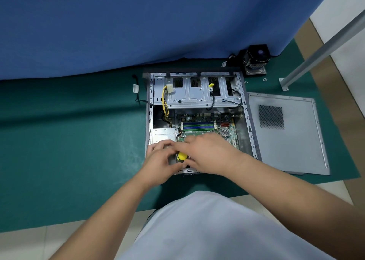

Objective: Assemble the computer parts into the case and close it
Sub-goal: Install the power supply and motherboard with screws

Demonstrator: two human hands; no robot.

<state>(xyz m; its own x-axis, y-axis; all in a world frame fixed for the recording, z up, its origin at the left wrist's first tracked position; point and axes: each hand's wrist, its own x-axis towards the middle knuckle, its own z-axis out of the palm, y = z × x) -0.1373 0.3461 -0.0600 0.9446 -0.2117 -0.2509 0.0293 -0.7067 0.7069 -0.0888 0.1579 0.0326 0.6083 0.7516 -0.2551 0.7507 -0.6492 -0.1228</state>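
Yellow-handled screwdriver (182,156) between both hands, seemingly.

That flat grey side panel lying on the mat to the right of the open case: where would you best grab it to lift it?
Take the side panel by its right long edge, coming in from the right. It lies flat on the green mat, so only its edges offer purchase, and its left edge sits close against the case. Its folded rim would probably give the fingers a lip to hook under.
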